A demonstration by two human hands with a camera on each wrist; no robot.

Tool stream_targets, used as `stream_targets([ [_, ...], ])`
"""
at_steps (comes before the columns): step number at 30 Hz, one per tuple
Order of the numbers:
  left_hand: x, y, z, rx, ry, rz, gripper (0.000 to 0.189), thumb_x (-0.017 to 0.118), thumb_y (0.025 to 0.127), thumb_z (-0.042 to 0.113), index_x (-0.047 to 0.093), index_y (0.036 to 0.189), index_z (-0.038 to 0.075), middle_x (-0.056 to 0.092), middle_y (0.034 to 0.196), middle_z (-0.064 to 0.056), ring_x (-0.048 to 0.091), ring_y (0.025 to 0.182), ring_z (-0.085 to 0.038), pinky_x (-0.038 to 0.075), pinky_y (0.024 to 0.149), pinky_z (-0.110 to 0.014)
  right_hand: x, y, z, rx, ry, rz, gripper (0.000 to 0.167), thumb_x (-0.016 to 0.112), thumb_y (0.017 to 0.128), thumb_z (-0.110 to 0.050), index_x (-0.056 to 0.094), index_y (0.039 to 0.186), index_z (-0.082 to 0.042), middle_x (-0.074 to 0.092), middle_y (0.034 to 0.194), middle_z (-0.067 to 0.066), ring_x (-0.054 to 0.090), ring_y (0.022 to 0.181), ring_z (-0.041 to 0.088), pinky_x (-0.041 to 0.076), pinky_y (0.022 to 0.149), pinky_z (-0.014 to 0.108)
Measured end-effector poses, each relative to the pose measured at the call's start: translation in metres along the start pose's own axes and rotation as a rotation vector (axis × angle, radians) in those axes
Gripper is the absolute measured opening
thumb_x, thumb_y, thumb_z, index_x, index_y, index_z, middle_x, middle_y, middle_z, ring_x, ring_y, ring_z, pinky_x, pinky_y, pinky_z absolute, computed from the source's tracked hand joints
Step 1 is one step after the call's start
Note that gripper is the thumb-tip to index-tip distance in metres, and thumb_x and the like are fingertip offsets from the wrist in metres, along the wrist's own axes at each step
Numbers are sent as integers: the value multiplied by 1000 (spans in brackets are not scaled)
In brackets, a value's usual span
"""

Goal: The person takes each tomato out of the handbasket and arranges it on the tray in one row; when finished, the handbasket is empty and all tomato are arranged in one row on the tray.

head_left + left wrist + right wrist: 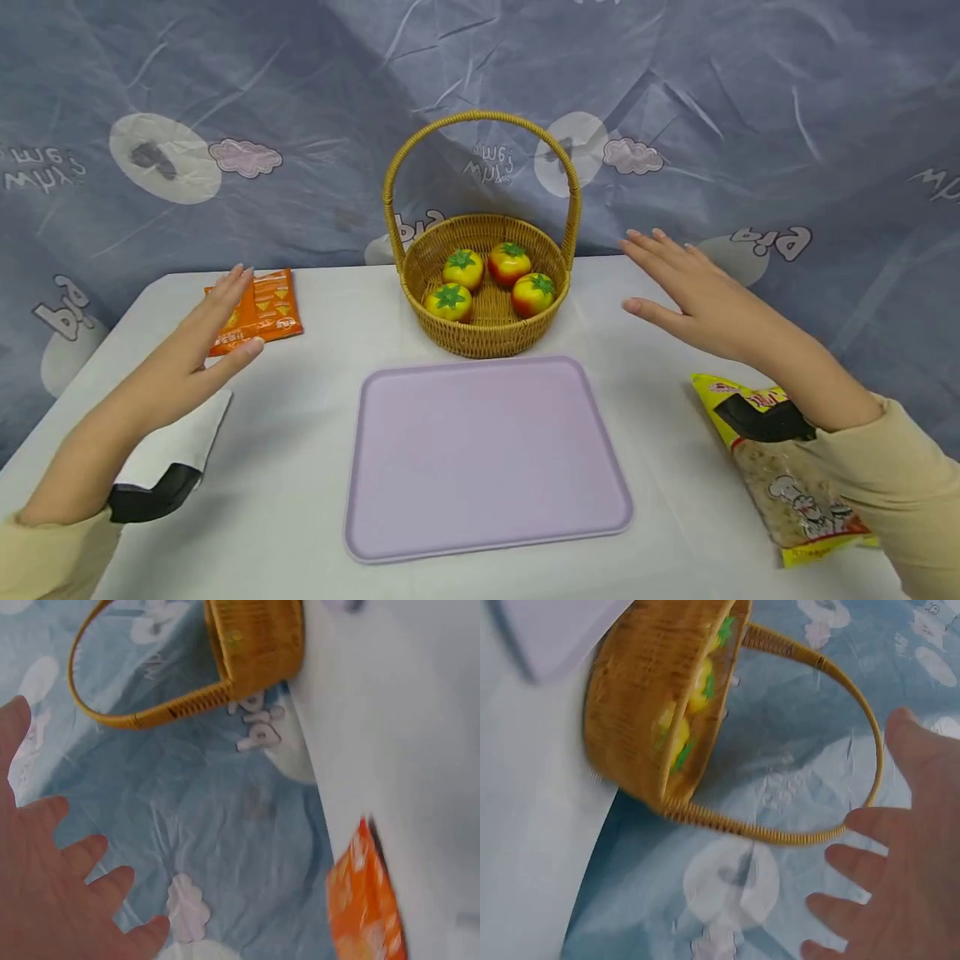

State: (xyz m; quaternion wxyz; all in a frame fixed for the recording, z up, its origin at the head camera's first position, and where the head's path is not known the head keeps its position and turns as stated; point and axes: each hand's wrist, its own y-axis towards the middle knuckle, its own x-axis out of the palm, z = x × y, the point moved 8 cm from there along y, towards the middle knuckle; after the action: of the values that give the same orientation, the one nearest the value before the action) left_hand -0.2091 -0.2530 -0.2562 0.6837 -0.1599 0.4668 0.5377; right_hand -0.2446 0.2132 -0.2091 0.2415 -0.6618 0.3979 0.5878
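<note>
Both hands hover above the table with fingers straight, holding nothing. In the head view my left hand (183, 362) is at the left, nearest to an orange snack packet (273, 307) and a white flat item (176, 437) partly hidden under the forearm. My right hand (693, 296) is raised at the right, above a yellow-edged clear food bag (787, 483) that the sleeve partly covers. Between the hands, at the back, a wicker basket (487, 337) with a tall handle holds several red-yellow tomato-like fruits (533, 295) with green tops. In the right wrist view, the spread fingers appear beside the basket's handle (780, 836).
A shallow lilac tray (487, 458) lies on the white table (300, 467) in front of the basket. Behind the table's back edge hangs a grey-blue printed cloth (337, 183). Black straps (765, 419) are around both wrists.
</note>
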Motion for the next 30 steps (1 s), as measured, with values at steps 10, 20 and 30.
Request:
stream_targets([
  [10, 73, 18, -14, -19, -389, 14, 65, 48, 99, 16, 11, 151, 28, 10, 155, -2, 10, 139, -25, 11, 106, -57, 50, 87, -20, 35, 392, 23, 66, 46, 97, -42, 22, 149, -9, 23, 151, 11, 22, 135, 30, 20, 106, 51],
  [20, 137, 13, -43, -54, -529, -156, 66, 61, 92, 17, 26, 148, 10, 23, 152, -7, 15, 138, -24, 12, 108, -51, 115, 135, -27, 103, 815, 68, 51, 53, 97, -26, 40, 140, -4, 40, 140, 16, 41, 124, 32, 38, 99, 39],
  [30, 153, 9, -32, 74, -280, -235, 75, 76, 79, 31, 40, 143, 15, 29, 149, -9, 7, 138, -35, -3, 106, -57, 135, 161, -35, 122, 814, -51, 43, 59, 94, -22, 50, 133, -7, 49, 132, 10, 45, 118, 26, 37, 99, 36],
])
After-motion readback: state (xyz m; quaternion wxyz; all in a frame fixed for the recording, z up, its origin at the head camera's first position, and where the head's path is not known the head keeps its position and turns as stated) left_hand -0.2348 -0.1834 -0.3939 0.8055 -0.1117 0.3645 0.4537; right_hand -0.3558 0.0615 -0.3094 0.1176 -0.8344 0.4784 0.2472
